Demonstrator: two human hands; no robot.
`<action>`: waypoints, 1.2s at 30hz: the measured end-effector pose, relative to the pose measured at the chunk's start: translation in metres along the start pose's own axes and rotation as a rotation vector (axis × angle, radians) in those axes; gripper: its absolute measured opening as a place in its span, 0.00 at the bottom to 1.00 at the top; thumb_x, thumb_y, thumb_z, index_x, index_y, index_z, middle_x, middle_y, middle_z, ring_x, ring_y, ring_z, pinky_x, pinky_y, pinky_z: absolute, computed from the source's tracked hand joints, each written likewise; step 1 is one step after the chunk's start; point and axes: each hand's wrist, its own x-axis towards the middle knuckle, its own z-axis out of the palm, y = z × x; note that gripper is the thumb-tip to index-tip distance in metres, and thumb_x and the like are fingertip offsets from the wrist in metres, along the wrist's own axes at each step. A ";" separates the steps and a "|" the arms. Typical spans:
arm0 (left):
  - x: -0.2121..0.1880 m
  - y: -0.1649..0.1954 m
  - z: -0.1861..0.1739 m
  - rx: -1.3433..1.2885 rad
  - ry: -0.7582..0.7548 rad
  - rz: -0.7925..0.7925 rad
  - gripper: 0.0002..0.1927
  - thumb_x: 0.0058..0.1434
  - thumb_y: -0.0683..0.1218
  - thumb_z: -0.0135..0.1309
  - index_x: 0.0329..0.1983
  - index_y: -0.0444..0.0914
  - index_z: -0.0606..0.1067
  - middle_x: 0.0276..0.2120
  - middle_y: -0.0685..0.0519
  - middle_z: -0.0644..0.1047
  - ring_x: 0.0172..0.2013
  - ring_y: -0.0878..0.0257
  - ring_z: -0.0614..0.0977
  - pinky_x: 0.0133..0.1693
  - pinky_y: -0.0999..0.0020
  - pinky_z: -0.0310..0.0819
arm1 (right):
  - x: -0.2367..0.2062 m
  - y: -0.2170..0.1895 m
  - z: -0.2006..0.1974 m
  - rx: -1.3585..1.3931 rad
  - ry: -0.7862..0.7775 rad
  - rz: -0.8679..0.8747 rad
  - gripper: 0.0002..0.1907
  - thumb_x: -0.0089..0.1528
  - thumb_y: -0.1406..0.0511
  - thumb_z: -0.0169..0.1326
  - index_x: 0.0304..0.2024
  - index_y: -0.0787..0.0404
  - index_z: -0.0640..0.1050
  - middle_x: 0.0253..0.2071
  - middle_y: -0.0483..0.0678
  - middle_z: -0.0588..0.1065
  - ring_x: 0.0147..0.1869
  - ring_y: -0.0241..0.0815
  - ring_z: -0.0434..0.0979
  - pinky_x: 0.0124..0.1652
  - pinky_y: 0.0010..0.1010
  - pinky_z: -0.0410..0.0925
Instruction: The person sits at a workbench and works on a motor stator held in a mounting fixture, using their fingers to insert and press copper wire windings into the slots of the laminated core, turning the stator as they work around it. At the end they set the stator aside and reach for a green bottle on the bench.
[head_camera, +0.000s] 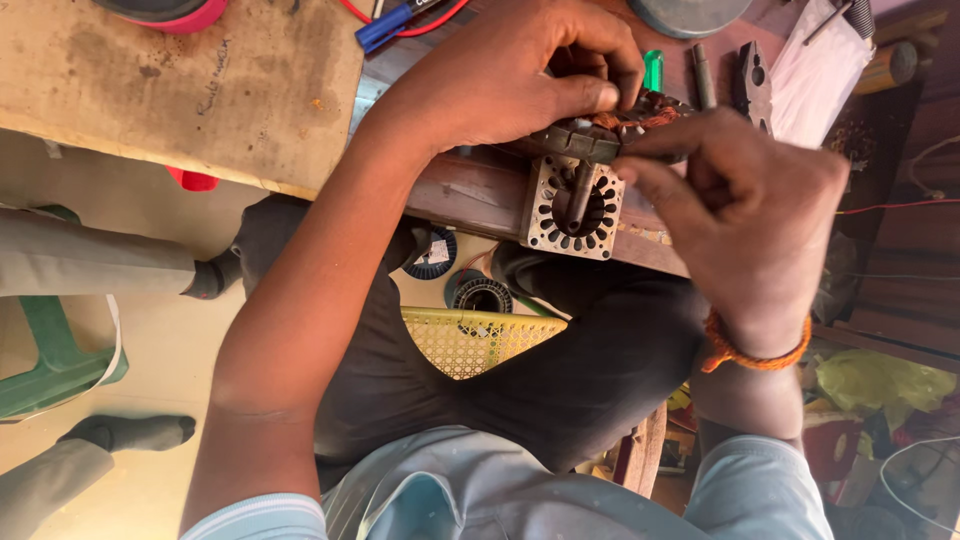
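Two hands on motor stator (573, 205) at edge of wooden bench (470, 190); left hand (500, 75) clamped over stator top beside copper winding (645, 118); right hand (745, 215) pinching its upper right rim; yellow mesh basket (470, 340) below; green-handled tool (653, 70) behind

Pale blue short sleeves, dark trousers, orange thread band on right wrist, possibly braided, bare forearms

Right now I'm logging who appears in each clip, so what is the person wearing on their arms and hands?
Both hands are bare, no gloves. The right wrist carries an orange thread band. Short light blue sleeves end above the elbows.
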 end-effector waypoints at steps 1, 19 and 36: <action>0.000 0.002 -0.001 0.023 -0.016 -0.006 0.04 0.66 0.40 0.58 0.43 0.37 0.80 0.33 0.56 0.82 0.35 0.69 0.84 0.38 0.69 0.76 | -0.003 -0.001 0.002 -0.018 -0.005 -0.019 0.07 0.61 0.71 0.70 0.39 0.64 0.83 0.19 0.42 0.65 0.22 0.28 0.59 0.24 0.26 0.51; -0.026 0.034 0.041 0.692 0.243 0.050 0.28 0.55 0.52 0.73 0.50 0.44 0.68 0.45 0.56 0.71 0.53 0.54 0.74 0.46 0.51 0.66 | -0.050 0.052 0.023 0.045 -0.018 -0.119 0.04 0.61 0.76 0.62 0.38 0.65 0.81 0.37 0.51 0.80 0.35 0.42 0.81 0.38 0.28 0.72; -0.038 0.013 0.043 0.843 0.273 0.351 0.28 0.56 0.46 0.70 0.56 0.41 0.69 0.51 0.53 0.70 0.56 0.54 0.73 0.52 0.52 0.65 | 0.005 0.045 0.005 0.176 0.112 -0.053 0.02 0.70 0.76 0.62 0.44 0.68 0.81 0.30 0.44 0.74 0.28 0.26 0.62 0.28 0.21 0.54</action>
